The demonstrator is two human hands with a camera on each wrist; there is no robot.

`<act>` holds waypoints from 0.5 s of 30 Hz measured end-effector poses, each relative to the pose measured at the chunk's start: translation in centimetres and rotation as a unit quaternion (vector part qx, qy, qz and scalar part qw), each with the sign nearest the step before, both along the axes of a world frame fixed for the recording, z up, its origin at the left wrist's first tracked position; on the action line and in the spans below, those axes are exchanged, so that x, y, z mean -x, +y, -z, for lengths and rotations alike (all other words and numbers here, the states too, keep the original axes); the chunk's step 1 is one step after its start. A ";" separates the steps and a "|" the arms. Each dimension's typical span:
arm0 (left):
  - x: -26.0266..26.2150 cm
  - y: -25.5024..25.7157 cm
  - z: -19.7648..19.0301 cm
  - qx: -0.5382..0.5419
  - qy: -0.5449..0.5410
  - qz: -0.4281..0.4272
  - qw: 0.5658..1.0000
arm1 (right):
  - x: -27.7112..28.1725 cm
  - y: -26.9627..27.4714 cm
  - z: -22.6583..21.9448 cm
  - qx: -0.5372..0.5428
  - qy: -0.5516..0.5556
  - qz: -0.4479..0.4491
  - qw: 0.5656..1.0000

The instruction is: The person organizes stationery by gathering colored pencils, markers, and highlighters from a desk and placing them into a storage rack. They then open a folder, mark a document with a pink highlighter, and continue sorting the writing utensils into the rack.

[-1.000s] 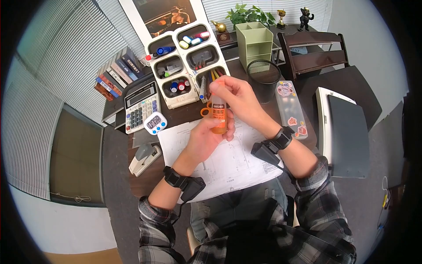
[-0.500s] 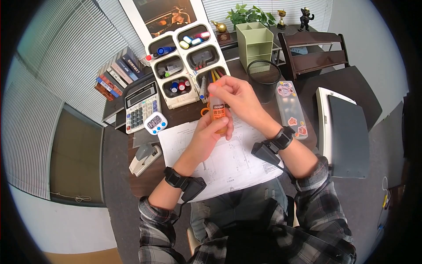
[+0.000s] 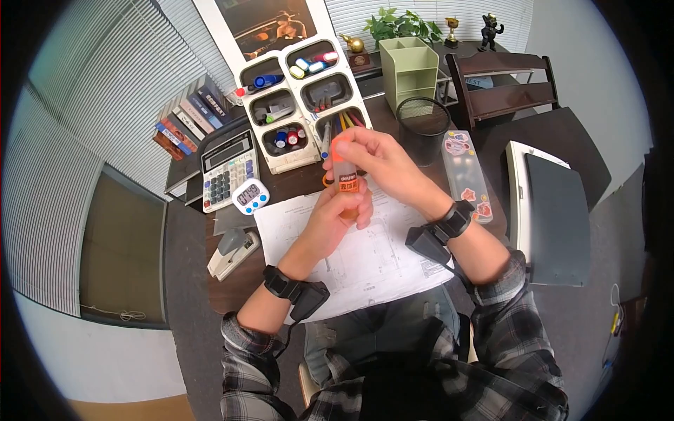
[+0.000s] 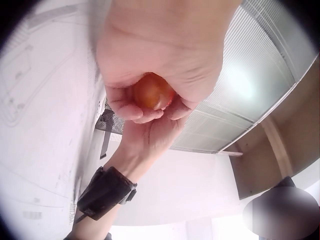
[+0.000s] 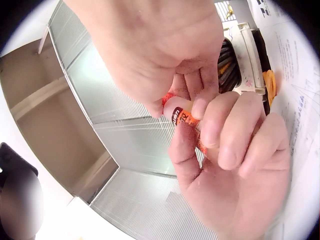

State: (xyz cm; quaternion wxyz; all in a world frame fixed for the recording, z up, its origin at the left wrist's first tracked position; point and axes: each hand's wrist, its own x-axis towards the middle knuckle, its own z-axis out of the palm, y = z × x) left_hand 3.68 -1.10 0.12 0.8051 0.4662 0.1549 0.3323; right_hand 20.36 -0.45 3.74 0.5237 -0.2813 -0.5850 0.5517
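Note:
A clear liquid glue bottle (image 3: 346, 173) with an orange label stands nearly upright between both hands, above the paper. My left hand (image 3: 326, 223) wraps its fingers and thumb round the lower body. At the top, the fingers and thumb of my right hand (image 3: 387, 163) pinch the orange cap (image 3: 340, 146). The left wrist view looks at the amber bottle base (image 4: 150, 92) ringed by the left fingers. In the right wrist view the label (image 5: 186, 117) shows between the two hands, and the right fingers partly hide the red-orange cap (image 5: 168, 98).
Printed drawing sheets (image 3: 365, 270) lie under the hands. A white pen organizer (image 3: 291, 158) stands behind them, with a black mesh cup (image 3: 423, 133) and sticker-covered pencil case (image 3: 463, 175) to the right. On the left are a timer (image 3: 250, 196), calculator (image 3: 230, 172) and stapler (image 3: 235, 252).
The left thumb has shifted on the bottle and now covers the lower label. The right hand has come down slightly, with its fingers still at the cap. The desk items have not moved.

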 end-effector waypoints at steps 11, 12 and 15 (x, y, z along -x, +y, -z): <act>-0.9 -0.3 0.3 -0.163 0.154 -0.156 0.962 | 0.7 0.0 0.4 -0.016 -0.005 0.078 0.997; -1.0 -0.3 0.2 -0.155 0.148 -0.161 0.963 | 0.4 0.3 0.7 -0.016 -0.006 0.077 0.997; -0.9 -0.3 0.0 -0.152 0.146 -0.165 0.963 | 0.1 0.6 0.7 -0.017 -0.008 0.063 0.998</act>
